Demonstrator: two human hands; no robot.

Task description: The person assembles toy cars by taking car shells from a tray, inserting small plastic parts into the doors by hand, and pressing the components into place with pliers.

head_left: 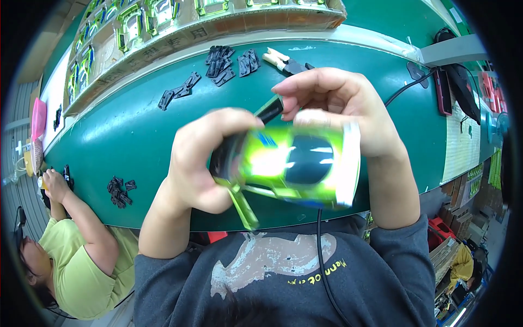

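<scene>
A lime-green toy car [261,163] with dark windows is held above the table, slightly blurred by motion. My left hand [201,158] wraps round its left end, thumb on the near side and fingers on the far side. Two doors stand swung out from the body: a near door [244,210] and a far door [269,110]. My right hand [343,103] is curled at the car's far side. Its fingertips touch the end of the far door, and its thumb lies along the body.
Several small black plastic parts [219,64] lie in groups on the green table [109,147]. Beyond them are a cream-handled tool [283,60] and a cardboard carton [218,30] of green car bodies. A co-worker [81,245] sits at left. A black cable [406,90] crosses the right side.
</scene>
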